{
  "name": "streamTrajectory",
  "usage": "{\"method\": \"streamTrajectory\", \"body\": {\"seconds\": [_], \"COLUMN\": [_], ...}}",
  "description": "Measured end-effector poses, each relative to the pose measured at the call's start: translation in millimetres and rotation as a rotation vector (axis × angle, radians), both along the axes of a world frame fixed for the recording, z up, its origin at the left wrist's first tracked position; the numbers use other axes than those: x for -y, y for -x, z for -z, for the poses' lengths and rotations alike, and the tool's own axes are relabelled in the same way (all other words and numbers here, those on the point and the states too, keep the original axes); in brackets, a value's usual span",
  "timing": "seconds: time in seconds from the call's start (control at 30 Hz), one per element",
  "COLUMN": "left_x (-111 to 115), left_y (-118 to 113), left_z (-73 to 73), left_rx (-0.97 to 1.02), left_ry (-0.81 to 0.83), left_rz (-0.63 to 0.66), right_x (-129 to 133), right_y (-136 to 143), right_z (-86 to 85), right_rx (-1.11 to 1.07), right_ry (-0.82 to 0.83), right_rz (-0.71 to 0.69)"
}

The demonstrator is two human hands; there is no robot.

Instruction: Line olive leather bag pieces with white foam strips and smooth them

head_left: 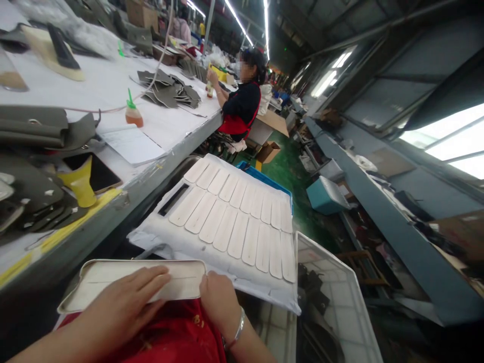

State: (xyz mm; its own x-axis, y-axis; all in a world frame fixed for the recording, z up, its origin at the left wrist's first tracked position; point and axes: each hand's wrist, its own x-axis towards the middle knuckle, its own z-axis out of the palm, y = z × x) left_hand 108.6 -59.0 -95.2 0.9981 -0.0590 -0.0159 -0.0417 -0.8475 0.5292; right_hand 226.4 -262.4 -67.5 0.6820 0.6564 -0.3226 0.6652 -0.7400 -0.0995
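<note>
Across my lap lies a long cream panel [96, 278] with rounded corners, a dark edge and a thin line along its middle. My left hand [130, 297] rests flat on its face, fingers stretched out. At the panel's right end my right hand [220, 302] is closed round the edge; its fingertips are partly hidden. Just beyond my hands is a white cloth-covered board [177, 242]. Two rows of pale rounded strips [230, 229] lie on it, side by side, with a dark slot at the board's left.
A long worktable [177, 136] on my left bears a glue bottle [133, 115], a yellow scoop-like piece [81, 181] and grey cut pieces [166, 91]. A co-worker [242, 96] sits farther along it. A white crate [333, 282] with dark pieces stands right of the board.
</note>
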Motion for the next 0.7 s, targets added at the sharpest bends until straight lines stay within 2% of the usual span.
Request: {"method": "streamTrajectory", "body": {"seconds": [0.07,0.13,0.3,0.43,0.57,0.63,0.7], "left_x": [24,34,30,32,33,32,31], "left_y": [-18,-28,-27,-24,-26,-27,-29], "left_z": [-3.4,-1.7,7.9,5.8,-1.6,-4.8,-6.6], "left_rx": [-0.016,-0.042,-0.032,-0.061,-0.113,-0.14,-0.161], "left_ry": [-0.081,-0.157,-0.293,-0.356,-0.332,-0.293,-0.26], "left_rz": [0.142,0.225,0.297,0.323,0.322,0.32,0.313], "right_x": [-4,-5,-6,-4,9,18,26], "right_y": [-1,-2,-5,-10,-21,-27,-31], "right_z": [-0.8,-2.0,-3.6,-2.6,4.1,10.0,15.9], "right_rx": [-0.005,-0.023,-0.107,-0.251,-0.569,-0.855,-1.14], "right_ry": [0.025,0.038,0.02,-0.048,-0.14,-0.274,-0.485], "right_rz": [-0.034,-0.043,-0.021,0.062,0.164,0.301,0.491]}}
